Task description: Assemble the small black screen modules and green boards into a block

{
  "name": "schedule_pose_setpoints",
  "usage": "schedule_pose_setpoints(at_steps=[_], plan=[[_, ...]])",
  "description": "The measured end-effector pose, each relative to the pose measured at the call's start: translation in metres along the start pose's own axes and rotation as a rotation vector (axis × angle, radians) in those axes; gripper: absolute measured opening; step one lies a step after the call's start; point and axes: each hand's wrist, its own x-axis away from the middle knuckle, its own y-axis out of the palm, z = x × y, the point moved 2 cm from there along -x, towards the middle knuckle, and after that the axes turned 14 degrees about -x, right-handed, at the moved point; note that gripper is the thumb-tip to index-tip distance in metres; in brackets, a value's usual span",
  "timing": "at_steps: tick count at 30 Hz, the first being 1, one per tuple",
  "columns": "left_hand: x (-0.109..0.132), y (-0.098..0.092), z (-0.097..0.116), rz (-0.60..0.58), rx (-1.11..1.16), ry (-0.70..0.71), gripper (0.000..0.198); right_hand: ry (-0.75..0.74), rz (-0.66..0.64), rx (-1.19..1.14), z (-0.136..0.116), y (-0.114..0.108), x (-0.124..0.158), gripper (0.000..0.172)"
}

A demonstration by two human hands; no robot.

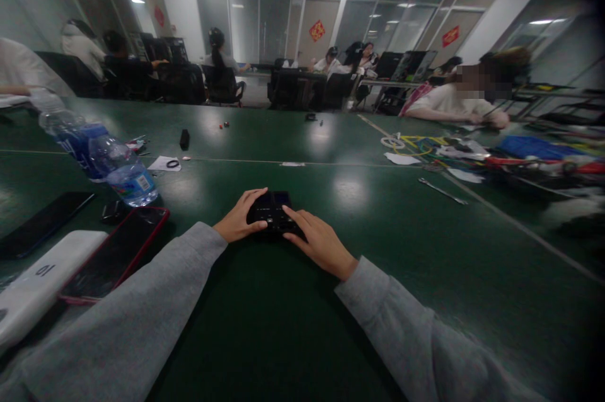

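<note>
A small black device (270, 214) with dark panels and small white-marked buttons lies on the green table in front of me. My left hand (241, 218) is closed around its left side, with the thumb at the near edge and the fingers along the far edge. The index finger of my right hand (317, 238) is stretched out and touches the right part of the device's face. My right thumb sits apart from that finger, by the near right edge. The other fingers of this hand are partly hidden.
Left stand water bottles (125, 166) beside a red-edged phone (118, 257), a white slab-shaped object (47, 279) and a dark phone (42, 222). A wrench (442, 191) and tangled cables (416, 143) lie to the right. A person (449, 99) leans on the table's far right side.
</note>
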Motion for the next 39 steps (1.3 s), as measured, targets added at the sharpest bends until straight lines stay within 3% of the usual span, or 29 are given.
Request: schedule_pose_setpoints(at_steps=[39], plan=[[-0.0001,-0.0012,0.0022,-0.002,0.015,-0.006,0.082,-0.004,0.009,-0.003,-0.0012,-0.0016,0.0000,0.056]])
